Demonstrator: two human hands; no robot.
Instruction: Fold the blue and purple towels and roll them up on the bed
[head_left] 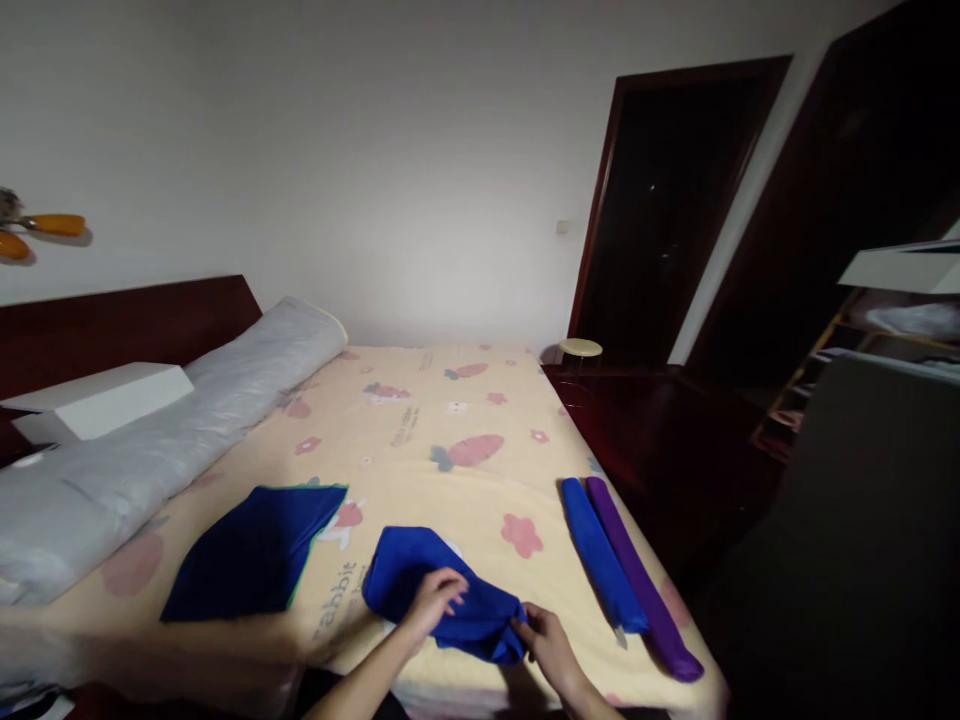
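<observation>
A blue cloth (pixel 409 560), partly folded and rumpled, lies on the bed near its front edge. My left hand (pixel 436 602) is over the middle of it, fingers loosely bent and apart, with nothing visible in them. At the cloth's bunched right end, my right hand (pixel 546 640) pinches the edge between thumb and fingers. To the left, a dark blue cloth with a green edge (pixel 251 555) is spread flat. A rolled blue cloth (pixel 600 550) and a rolled purple cloth (pixel 637 580) lie side by side at the right.
The bed (pixel 420 460) has a cream sheet with carrot and flower prints. A long grey bolster-like roll (pixel 187 425) runs along the headboard (pixel 112 315), with a white box (pixel 112 400) beside it. A round stool (pixel 581 348) stands near the dark door (pixel 675 220); shelving (pixel 795 400) is at right.
</observation>
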